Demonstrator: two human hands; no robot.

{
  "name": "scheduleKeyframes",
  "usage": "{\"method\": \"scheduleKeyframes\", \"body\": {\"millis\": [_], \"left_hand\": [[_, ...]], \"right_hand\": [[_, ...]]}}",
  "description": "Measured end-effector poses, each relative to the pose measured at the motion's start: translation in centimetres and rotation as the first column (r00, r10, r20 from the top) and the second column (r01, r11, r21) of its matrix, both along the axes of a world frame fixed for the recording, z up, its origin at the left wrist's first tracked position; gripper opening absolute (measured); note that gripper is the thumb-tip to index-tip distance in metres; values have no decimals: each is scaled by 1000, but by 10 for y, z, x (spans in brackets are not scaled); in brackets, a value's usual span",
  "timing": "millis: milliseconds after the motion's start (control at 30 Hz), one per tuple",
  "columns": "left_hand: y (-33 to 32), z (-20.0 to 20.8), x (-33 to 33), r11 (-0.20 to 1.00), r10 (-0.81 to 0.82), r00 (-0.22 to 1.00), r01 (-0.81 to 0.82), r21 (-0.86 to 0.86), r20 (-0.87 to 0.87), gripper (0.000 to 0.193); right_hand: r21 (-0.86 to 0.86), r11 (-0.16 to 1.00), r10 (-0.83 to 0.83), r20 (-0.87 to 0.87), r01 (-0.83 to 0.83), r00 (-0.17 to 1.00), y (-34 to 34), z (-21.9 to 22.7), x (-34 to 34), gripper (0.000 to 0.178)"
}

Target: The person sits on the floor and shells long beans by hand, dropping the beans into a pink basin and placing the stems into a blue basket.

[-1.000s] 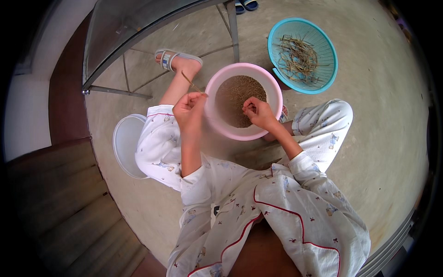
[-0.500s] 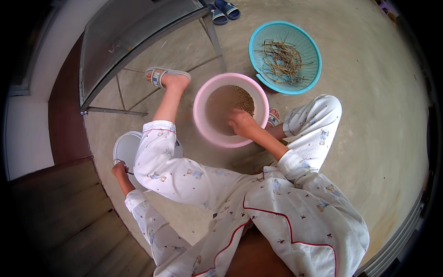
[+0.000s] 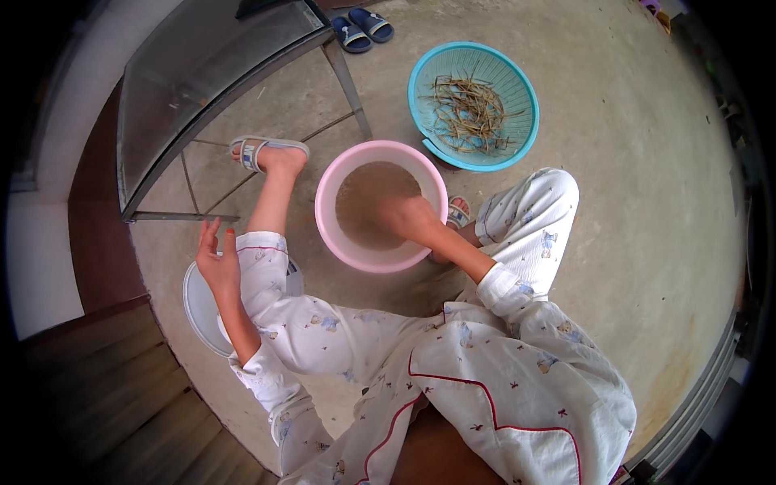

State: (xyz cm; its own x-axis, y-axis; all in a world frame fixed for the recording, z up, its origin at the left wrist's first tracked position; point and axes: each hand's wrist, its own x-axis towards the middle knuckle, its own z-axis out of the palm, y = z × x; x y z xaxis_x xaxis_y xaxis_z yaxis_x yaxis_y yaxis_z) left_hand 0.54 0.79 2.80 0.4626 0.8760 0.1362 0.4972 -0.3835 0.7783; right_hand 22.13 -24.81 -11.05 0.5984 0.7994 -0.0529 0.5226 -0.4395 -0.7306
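A pink basin (image 3: pixel 322 206) stands on the floor between my feet, holding murky brown liquid (image 3: pixel 368 190). My right hand (image 3: pixel 406 217) reaches into it from the right side. Its fingers are smeared by motion and partly sunk in the liquid, so what they hold cannot be made out. My left hand (image 3: pixel 218 267) is raised beside my left knee with fingers apart and nothing in it. Beneath that hand is a white bucket (image 3: pixel 200 311), partly hidden by my leg and forearm.
Beyond the basin, to the right, sits a turquoise plastic basket (image 3: pixel 525 93) with dry brown stalks (image 3: pixel 470 113) in it. A metal-framed glass-topped table (image 3: pixel 218 61) stands at the far left. Dark blue slippers (image 3: pixel 362 31) lie near its leg. Wooden boards (image 3: pixel 137 396) are at the lower left.
My left hand has let go of the white bucket's rim and risen, fingers spreading. My right hand has gone deeper into the basin; the brown grains seen there before are now covered by murky liquid.
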Motion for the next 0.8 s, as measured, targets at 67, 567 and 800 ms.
{"method": "scheduleKeyframes", "body": {"millis": [67, 567, 800], "left_hand": [[-40, -11, 21, 992, -125, 992, 125, -35, -2, 30], [-123, -102, 68, 877, -451, 886, 418, -237, -105, 16], [-122, -106, 69, 877, -428, 898, 385, -287, -103, 18]], "right_hand": [[278, 929, -232, -71, 243, 970, -15, 31, 26, 11], [-384, 765, -336, 445, 516, 830, -29, -110, 202, 27], [9, 839, -492, 439, 543, 752, -45, -71, 197, 13]]}}
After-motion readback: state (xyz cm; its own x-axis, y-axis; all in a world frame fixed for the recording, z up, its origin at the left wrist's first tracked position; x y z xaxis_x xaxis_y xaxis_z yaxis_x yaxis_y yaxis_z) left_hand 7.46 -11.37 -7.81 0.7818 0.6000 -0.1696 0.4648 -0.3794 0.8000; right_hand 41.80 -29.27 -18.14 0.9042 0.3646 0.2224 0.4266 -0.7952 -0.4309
